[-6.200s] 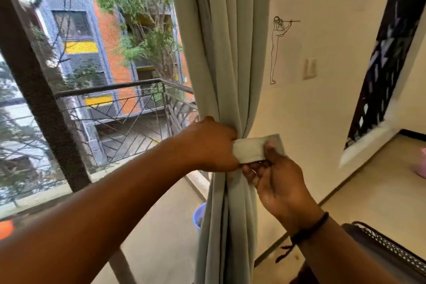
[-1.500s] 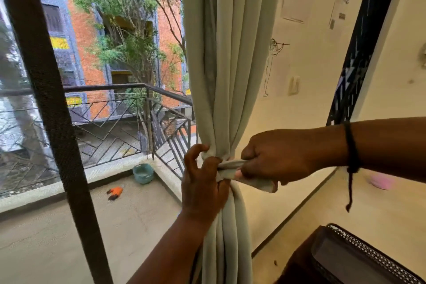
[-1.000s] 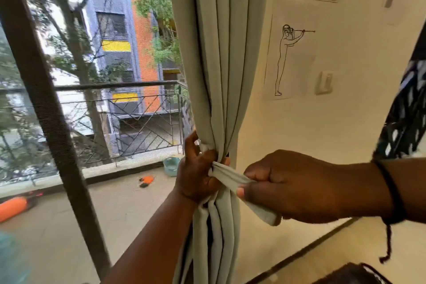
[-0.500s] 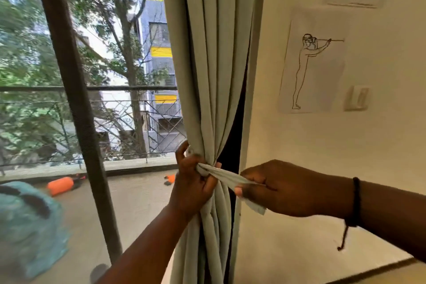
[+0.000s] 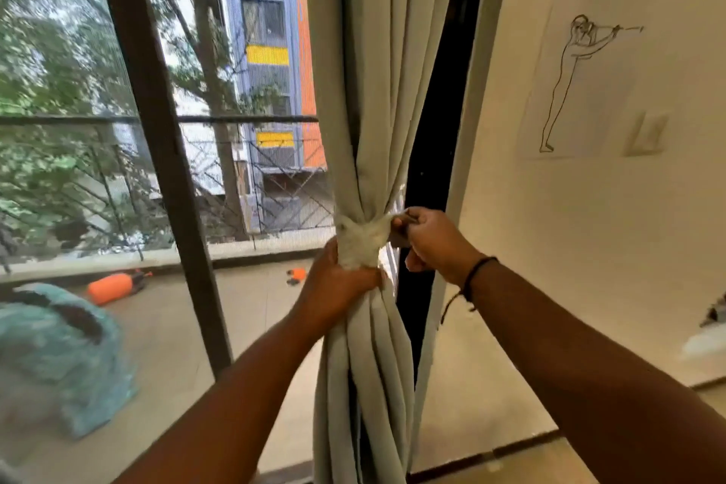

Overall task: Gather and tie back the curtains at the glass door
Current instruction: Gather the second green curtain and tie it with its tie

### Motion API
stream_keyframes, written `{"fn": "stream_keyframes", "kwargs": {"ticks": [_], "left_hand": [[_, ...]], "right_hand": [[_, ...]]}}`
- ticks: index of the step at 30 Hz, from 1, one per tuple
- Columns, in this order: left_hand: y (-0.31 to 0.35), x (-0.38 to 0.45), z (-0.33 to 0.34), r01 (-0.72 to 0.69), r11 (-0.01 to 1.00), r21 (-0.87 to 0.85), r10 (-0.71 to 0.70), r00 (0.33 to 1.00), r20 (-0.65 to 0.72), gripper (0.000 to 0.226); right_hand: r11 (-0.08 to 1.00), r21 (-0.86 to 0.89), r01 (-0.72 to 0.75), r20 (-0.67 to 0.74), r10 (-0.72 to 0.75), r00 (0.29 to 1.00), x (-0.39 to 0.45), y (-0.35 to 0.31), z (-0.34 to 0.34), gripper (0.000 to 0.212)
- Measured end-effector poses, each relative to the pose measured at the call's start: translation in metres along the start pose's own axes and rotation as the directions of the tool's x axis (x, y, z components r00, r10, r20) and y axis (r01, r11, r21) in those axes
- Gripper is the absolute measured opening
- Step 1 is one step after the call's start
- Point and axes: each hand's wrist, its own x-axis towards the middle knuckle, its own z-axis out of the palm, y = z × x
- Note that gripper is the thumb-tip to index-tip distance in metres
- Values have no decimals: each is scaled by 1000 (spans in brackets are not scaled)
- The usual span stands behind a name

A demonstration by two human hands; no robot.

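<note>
Now, glass door (image 5: 129, 169): a dark upright bar is seen in it, and trees and a tall building are seen through the glass.
Wall (image 5: 589, 248): it is pale and is found to the right of the door; a drawing of a standing figure (image 5: 577, 86) is stuck on it.
Curtain (image 5: 377, 90): it is pale grey-green and is hung at the right edge of the glass door, just beside the wall. It is bunched into one thick bundle, pinched in at the middle, with folds spread out above and below.
Blue bag (image 5: 59, 365): it is seen low at the left, outside on the balcony floor, and it is blurred.
Left hand (image 5: 338, 283): it is wrapped round the curtain bundle just under the tie, and the fingers are clamped on the cloth.
Right hand (image 5: 432, 240): it is held just to the right of the bundle, and the fingers are pinched together on the loose end of the tie.
Tie (image 5: 363, 236): a band of the same pale cloth is wound round the narrow part of the curtain, above the left hand.
Wrist cord (image 5: 471, 279): a thin black cord is worn on the right wrist, with an end hung down.
</note>
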Motion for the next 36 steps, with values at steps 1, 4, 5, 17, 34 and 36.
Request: {"fn": "stream_keyframes", "kwargs": {"ticks": [1,4,5,17,34,36], "left_hand": [[-1,0,-9,47,998,-51,-45,998,40,52],[-3,-3,-32,130,975,-180,-109,986,122,53],[-5,-3,-40,133,968,-212,-106,985,136,49],[-31,-16,-105,112,992,-54,-105,986,132,82],[-97,-79,-117,15,994,106,-12,999,-29,13],[-99,-79,-103,6,982,188,25,986,-162,13]], "right_hand": [[999,24,-46,-4,46,999,3,-1,9,19],[985,36,-171,10,170,985,8,-5,40,28],[980,23,-195,17,195,981,9,-7,51,28],[936,289,-200,156,160,975,-28,7,129,37],[925,380,6,-54,16,998,-92,83,145,58],[929,352,118,-78,-97,992,-90,104,138,76]]}}
